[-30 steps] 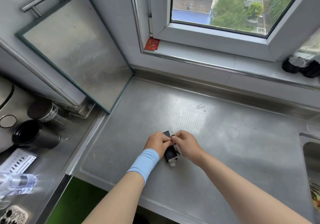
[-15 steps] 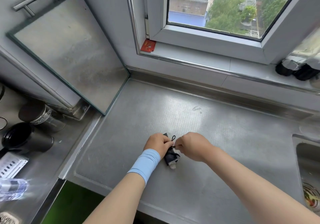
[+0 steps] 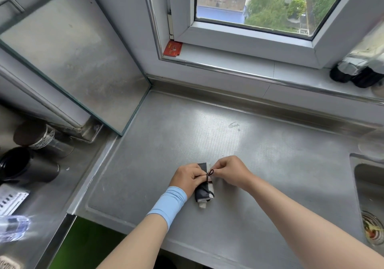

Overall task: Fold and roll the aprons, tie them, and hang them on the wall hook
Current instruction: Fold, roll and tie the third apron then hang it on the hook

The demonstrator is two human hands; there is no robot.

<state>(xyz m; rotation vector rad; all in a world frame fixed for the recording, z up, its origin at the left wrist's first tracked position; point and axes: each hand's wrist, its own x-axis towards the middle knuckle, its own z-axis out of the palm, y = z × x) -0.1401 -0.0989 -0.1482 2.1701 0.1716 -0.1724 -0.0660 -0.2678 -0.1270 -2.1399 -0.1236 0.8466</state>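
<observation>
The small rolled apron bundle of dark grey and white cloth (image 3: 204, 191) lies on the embossed stainless-steel counter (image 3: 207, 135), directly under both hands, with its length running back toward the person. The left hand (image 3: 187, 178) pinches one end of the thin dark cord (image 3: 210, 173) right at the top of the roll, probably to pin the cloth so it cannot spring open. The right hand (image 3: 230, 171), just across from that pinch, has thumb and forefinger closed on the other end. A small loop of cord stands up between the two grips, and pulling them apart from here would likely cinch the knot. The step in hand looks like the tying. Hanging is not yet done, and no wall hook shows. A pale blue fabric wrist sleeve (image 3: 169, 203) sits just behind the left grip. Well beyond the hands, on the window sill, lies a small red card (image 3: 172, 48) — its pale printing is too small to read. No brand or label can be made out on the apron itself
</observation>
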